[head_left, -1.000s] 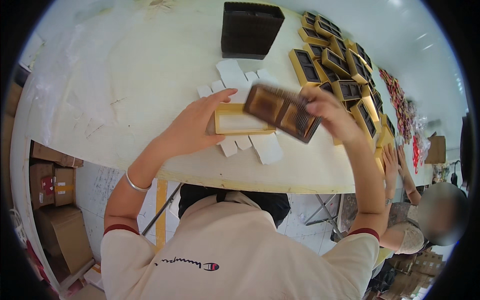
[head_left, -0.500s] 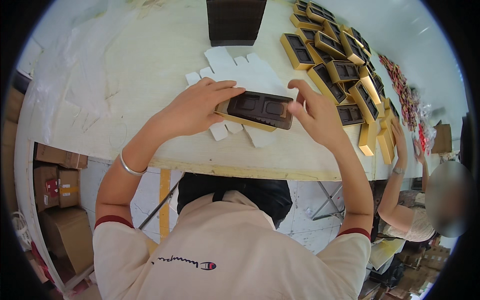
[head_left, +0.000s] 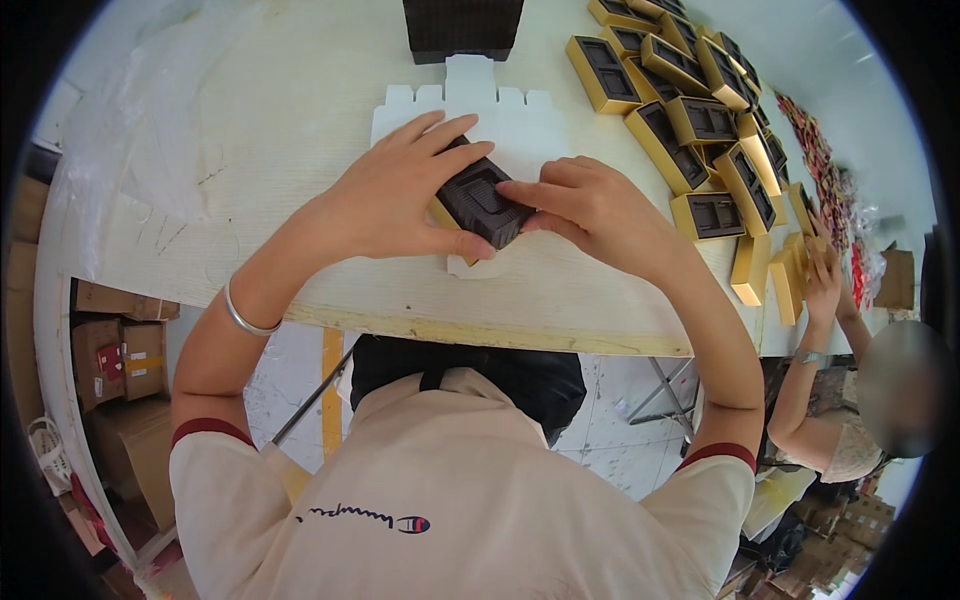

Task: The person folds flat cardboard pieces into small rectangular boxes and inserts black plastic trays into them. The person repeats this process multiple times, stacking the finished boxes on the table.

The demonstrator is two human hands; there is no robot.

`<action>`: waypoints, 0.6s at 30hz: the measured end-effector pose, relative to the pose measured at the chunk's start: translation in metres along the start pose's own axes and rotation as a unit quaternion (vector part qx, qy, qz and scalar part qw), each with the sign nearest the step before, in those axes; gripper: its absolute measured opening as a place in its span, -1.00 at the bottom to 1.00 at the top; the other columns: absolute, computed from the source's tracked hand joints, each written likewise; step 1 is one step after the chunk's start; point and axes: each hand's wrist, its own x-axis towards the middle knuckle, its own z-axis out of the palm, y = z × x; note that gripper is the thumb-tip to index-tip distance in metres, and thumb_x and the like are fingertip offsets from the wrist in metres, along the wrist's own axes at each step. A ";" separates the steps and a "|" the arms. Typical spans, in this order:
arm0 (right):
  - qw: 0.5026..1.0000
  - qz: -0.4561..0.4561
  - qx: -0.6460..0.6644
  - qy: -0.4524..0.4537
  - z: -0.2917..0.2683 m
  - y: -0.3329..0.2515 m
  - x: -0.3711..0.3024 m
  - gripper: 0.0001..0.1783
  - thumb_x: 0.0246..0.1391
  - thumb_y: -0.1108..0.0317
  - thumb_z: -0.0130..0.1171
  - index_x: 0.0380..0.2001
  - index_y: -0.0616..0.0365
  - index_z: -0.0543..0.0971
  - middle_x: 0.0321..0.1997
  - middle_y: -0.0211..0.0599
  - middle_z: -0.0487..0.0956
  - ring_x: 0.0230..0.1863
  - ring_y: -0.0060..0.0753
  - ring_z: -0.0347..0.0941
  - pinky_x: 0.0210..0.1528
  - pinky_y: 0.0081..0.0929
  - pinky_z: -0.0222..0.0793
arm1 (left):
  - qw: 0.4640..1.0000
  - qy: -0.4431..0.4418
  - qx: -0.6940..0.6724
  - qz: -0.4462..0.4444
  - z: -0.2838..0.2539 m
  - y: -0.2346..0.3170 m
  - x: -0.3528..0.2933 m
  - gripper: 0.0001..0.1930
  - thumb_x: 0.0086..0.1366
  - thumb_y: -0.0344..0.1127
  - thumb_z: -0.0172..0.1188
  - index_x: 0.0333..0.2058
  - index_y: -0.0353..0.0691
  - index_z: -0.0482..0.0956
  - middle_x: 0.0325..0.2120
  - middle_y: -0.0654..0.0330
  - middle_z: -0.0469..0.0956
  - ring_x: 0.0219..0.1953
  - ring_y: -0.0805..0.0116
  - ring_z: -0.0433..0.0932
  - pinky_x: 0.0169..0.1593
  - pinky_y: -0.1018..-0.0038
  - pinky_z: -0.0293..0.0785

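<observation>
My left hand (head_left: 385, 200) is closed round the near and far sides of a small gold box (head_left: 438, 212), thumb toward me and fingers over the far edge. A black plastic insert tray (head_left: 484, 194) with molded hollows sits over the box, its right end angled toward me. My right hand (head_left: 600, 215) pinches the right end of the tray, with the index finger in its hollow and the thumb under the edge. Most of the gold box is hidden by the tray and my left hand. Beneath lies a flat white die-cut card blank (head_left: 470, 100).
A dark block-like stack (head_left: 462, 28) stands at the far edge. Several gold boxes with black inserts (head_left: 665, 148) are heaped at the right. Beyond them another person's hand (head_left: 824, 285) reaches among the boxes. Clear plastic film (head_left: 150, 130) lies at the left.
The gold box has turned, its right end swinging toward me. My right hand has closed from a spread pose onto the tray's end. The white card blank now lies straighter.
</observation>
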 end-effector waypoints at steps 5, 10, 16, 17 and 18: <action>0.994 -0.045 -0.097 -0.004 0.014 0.006 -0.001 -0.60 -0.14 0.44 0.29 -0.13 0.19 0.56 -0.39 -0.26 0.48 -0.30 -0.21 0.43 -0.26 -0.38 0.36 | 1.000 -0.025 -0.009 0.008 -0.004 0.007 0.000 -0.12 -0.14 0.13 0.41 0.20 0.03 0.31 0.23 0.04 0.20 0.25 -0.07 0.15 0.21 0.15 0.24; 0.992 0.018 -0.123 -0.014 0.003 -0.017 0.002 -0.60 -0.11 0.35 0.31 -0.13 0.18 0.56 -0.21 -0.18 0.49 -0.24 -0.20 0.44 -0.16 -0.39 0.39 | 0.999 0.030 0.036 -0.018 0.004 0.015 -0.010 -0.25 0.02 -0.03 0.34 0.21 0.06 0.30 0.13 0.04 0.26 0.17 -0.08 0.20 0.09 0.17 0.36; 0.988 0.063 -0.006 0.141 0.024 -0.015 -0.008 -0.71 -0.07 0.36 0.31 -0.23 0.20 0.59 -0.13 -0.13 0.49 -0.18 -0.16 0.45 -0.19 -0.35 0.43 | 0.992 0.075 0.092 -0.033 0.016 0.024 -0.007 -0.34 0.13 -0.22 0.25 0.23 0.09 0.28 0.01 0.04 0.29 0.08 -0.04 0.27 -0.01 0.24 0.43; 0.988 0.065 0.000 0.142 0.023 -0.014 -0.008 -0.72 -0.08 0.37 0.31 -0.24 0.21 0.59 -0.10 -0.11 0.48 -0.17 -0.14 0.46 -0.18 -0.35 0.44 | 0.993 0.075 0.086 -0.027 0.014 0.022 -0.008 -0.34 0.13 -0.23 0.25 0.23 0.09 0.27 0.00 0.05 0.29 0.05 -0.02 0.28 -0.02 0.25 0.43; 0.987 0.068 0.006 0.142 0.023 -0.013 -0.007 -0.73 -0.08 0.38 0.31 -0.25 0.21 0.60 -0.06 -0.08 0.48 -0.15 -0.12 0.46 -0.17 -0.34 0.45 | 0.998 0.034 0.034 -0.029 0.007 0.017 -0.005 -0.34 0.13 -0.24 0.25 0.24 0.09 0.27 0.00 0.05 0.29 0.03 -0.01 0.30 -0.02 0.25 0.42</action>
